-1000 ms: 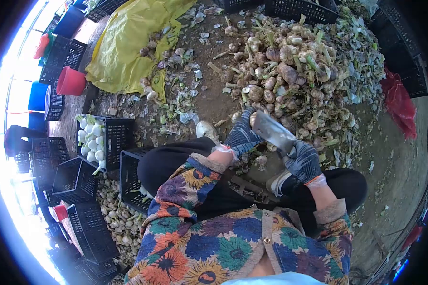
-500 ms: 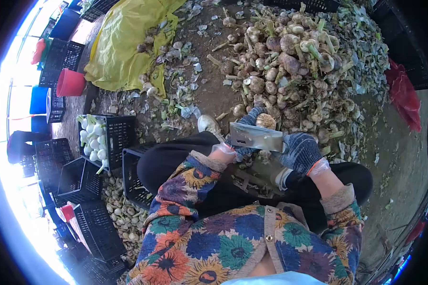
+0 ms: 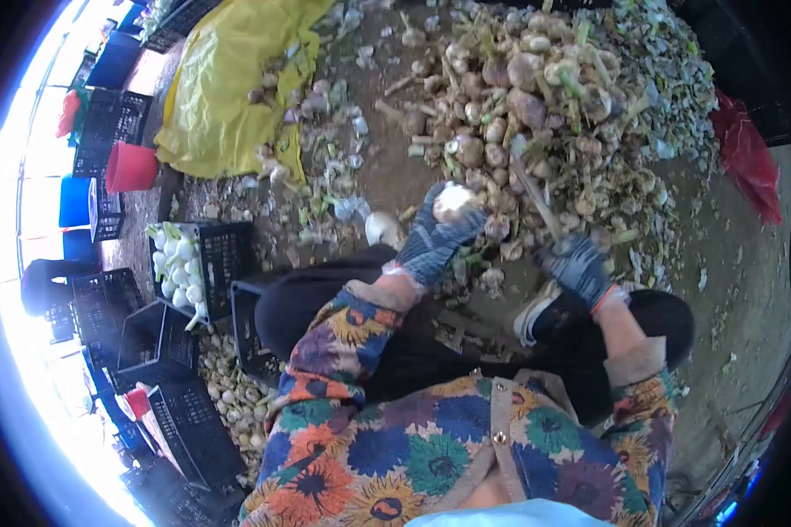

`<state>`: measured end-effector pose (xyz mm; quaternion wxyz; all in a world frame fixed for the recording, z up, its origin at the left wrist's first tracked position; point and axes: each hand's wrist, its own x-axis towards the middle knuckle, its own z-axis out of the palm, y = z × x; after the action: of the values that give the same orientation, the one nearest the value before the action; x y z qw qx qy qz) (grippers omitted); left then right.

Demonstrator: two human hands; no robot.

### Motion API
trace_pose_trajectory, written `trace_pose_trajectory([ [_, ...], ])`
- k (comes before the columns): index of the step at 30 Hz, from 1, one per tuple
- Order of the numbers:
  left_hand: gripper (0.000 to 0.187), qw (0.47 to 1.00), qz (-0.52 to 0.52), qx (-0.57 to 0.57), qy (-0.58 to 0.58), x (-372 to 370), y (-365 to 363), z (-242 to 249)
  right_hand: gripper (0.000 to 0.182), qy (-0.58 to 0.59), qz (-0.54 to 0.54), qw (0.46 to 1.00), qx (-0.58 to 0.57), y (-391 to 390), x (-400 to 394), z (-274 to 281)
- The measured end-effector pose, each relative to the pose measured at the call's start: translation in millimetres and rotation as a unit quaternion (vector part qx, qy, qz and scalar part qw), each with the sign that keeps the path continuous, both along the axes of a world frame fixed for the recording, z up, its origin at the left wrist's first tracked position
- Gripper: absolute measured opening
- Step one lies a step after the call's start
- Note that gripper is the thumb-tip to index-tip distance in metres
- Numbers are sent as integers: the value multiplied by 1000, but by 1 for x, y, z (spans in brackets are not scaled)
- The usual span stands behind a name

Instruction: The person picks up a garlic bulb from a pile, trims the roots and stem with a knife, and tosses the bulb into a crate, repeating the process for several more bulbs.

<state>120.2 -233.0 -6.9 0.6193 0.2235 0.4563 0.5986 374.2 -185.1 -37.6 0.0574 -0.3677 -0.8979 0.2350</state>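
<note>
My left hand (image 3: 438,237), in a dark striped work glove, is closed around a garlic bulb (image 3: 453,202) whose pale cut face points up. My right hand (image 3: 578,266), gloved too, grips a cleaver (image 3: 534,190). Its blade is turned nearly edge-on and points away from me, over the heap. The blade and the bulb are apart. Just beyond both hands lies a big heap of untrimmed garlic (image 3: 523,110) with stems and roots on.
A black crate (image 3: 224,255) of peeled white garlic (image 3: 177,268) stands left. Below it are loose bulbs (image 3: 233,386) and more black crates (image 3: 180,430). A yellow sheet (image 3: 228,88), a red bucket (image 3: 132,167) and a red net bag (image 3: 747,158) lie farther out. Skins litter the ground.
The cleaver has moved away from the bulb to the right and turned from broadside to nearly edge-on. My left hand has shifted slightly left and up with the bulb, its cut face now showing white.
</note>
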Motion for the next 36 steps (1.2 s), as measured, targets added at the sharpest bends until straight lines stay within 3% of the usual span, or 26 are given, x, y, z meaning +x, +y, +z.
trace_pose_trajectory([
  [1,27,997,23,-2,-67,-4,8,-15,30,35,81,996,8,-4,-11,11],
  [2,29,990,49,-13,-135,-7,9,-31,26,136,-117,924,-339,-15,-25,36],
  [3,27,981,60,-55,-174,-10,8,-27,23,209,-292,686,-633,-30,-36,55],
  [5,23,956,74,-137,-250,-17,12,-12,20,259,-288,604,-696,-52,-47,68],
  [7,19,950,75,-168,-252,-15,11,-1,21,256,-280,570,-729,-67,-51,67],
  [12,21,943,25,-157,-292,-13,8,0,27,256,-271,530,-762,-77,-49,50],
  [15,27,932,-77,-118,-334,7,5,27,28,302,-349,488,-741,-63,-69,101],
  [17,29,956,-146,-111,-229,14,-10,-7,26,294,-257,803,-450,-90,-81,26],
  [18,28,968,-153,-140,-143,15,-12,-12,27,295,-233,694,-614,-75,-70,1],
  [19,25,964,-113,-148,-192,9,-9,-7,29,255,-227,571,-747,-60,-60,-24],
  [20,22,956,-74,-154,-239,-2,-3,0,27,234,-224,642,-695,-50,-50,-46],
  [21,14,972,2,-134,-194,-16,8,1,25,212,-219,709,-636,-42,-45,-71],
  [22,8,963,89,-122,-224,-27,25,12,26,203,-210,784,-548,-32,-44,-67],
  [23,6,974,109,-51,-193,-55,29,21,28,179,-207,853,-445,-23,-43,-61],
  [24,11,959,197,61,-197,-92,48,3,30,145,-214,905,-338,-13,-42,-55],
  [25,15,945,210,47,-248,-131,44,19,33,74,-252,913,-311,9,-41,-55],
  [26,19,940,257,45,-220,-145,44,22,35,3,-288,915,-282,27,-41,-53],
  [27,22,933,302,40,-190,-155,45,31,37,19,-315,915,-251,40,-41,-46],
  [29,28,894,445,46,36,-135,51,39,40,49,-364,910,-192,60,-41,-29],
  [32,26,944,318,-64,-55,-95,48,18,43,23,-401,909,-107,84,-51,-18],
  [33,24,955,270,-93,-84,-85,46,2,47,37,-394,909,-131,91,-52,-35],
  [36,19,968,192,-145,-76,-49,44,8,49,-10,-372,923,-96,96,-77,-51],
])
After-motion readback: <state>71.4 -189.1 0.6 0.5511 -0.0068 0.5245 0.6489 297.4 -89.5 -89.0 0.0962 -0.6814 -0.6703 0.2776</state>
